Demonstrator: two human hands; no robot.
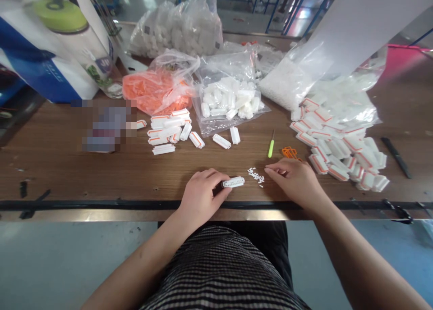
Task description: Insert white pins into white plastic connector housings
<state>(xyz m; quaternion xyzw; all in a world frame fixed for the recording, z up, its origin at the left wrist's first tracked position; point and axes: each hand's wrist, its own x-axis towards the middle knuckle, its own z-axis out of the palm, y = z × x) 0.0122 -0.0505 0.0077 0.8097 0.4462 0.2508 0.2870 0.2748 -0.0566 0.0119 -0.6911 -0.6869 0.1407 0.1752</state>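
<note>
My left hand (pixel 204 190) grips one end of a white rectangular plastic piece (pixel 233 182) between thumb and fingers, just above the table. A row of small holes or slots shows along its side. To the right of it lies a small heap of tiny white pegs (pixel 256 175). My right hand (pixel 292 179) is beside that heap, thumb and fingertips pinched together; whether a peg is between them is too small to tell. Just beyond this hand lie orange plastic frames (pixel 290 153) and a screwdriver (pixel 271 145) with a yellow-green handle.
White pieces with orange strips form a pile (pixel 348 152) at right and a smaller group (pixel 167 129) at left. Behind stand bags of orange parts (pixel 157 91), white pieces (pixel 230 98) and tiny white pegs (pixel 287 80). A bottle (pixel 81 44) stands back left; a black strip (pixel 395 157) lies far right.
</note>
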